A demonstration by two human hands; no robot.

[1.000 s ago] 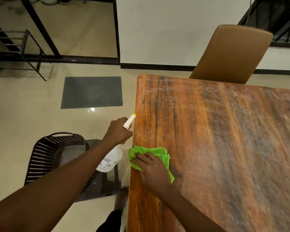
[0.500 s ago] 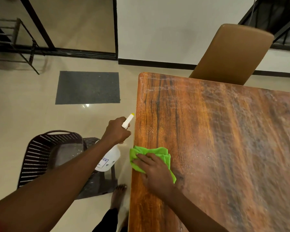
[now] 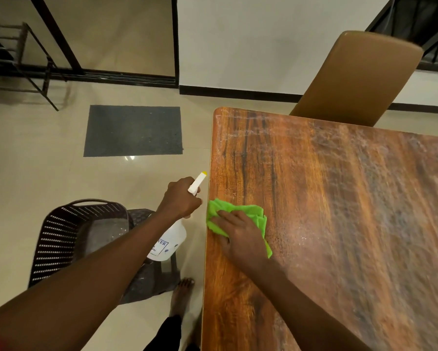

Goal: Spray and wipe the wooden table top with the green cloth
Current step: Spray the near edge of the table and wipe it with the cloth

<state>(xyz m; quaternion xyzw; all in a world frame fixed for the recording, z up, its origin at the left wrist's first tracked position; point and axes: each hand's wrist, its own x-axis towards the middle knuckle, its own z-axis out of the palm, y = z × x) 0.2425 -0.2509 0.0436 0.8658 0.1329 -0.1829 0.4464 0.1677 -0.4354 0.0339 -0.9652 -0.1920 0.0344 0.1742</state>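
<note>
The green cloth point(image 3: 228, 207) lies bunched at the left edge of the wooden worktop point(image 3: 339, 224), pinned under the right hand point(image 3: 240, 231), whose fingers point(image 3: 221, 216) lie fairly straight on top of it rather than curled round it. It looks soft, light and limp, so I judge it will slide easily on the glossy wood and is best driven by flat pressure from above, not pinched. The left hand point(image 3: 181, 201) is clamped round the neck of the white spray bottle point(image 3: 169, 243), held just beside the worktop's edge and aimed toward the wood; it looks like smooth plastic, and how full it is I cannot tell. The trigger is hidden behind the hand, much of the cloth is covered, and the worktop's right and near ends are cut off
</note>
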